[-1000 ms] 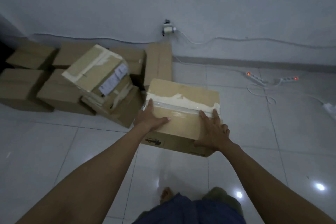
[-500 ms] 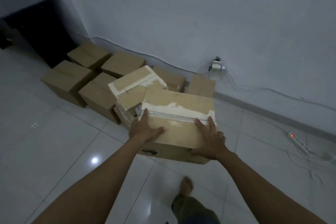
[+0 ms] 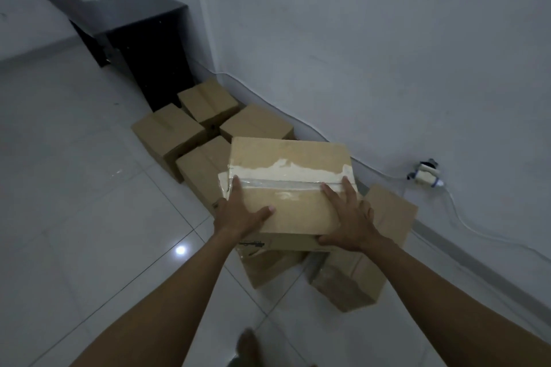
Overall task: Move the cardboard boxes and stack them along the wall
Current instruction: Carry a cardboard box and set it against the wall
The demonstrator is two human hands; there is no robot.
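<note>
Tape-sealed brown cardboard box [image 3: 286, 185] has moved off open floor and now hangs over the plain brown cardboard boxes [image 3: 256, 125] at the white wall [image 3: 387, 68]. Left hand [image 3: 241, 214] and right hand [image 3: 348, 217] clamp its near corners. Probably ready to set down.

The left hand [image 3: 241, 214] and right hand [image 3: 348, 217] grip a taped cardboard box [image 3: 286, 155] over other boxes [image 3: 256, 125] beside the wall [image 3: 357, 53]. A dark table [image 3: 119, 6] stands beyond them.

Nothing legible — dark print [image 3: 252, 244] on the box [image 3: 286, 158] is blurred.
</note>
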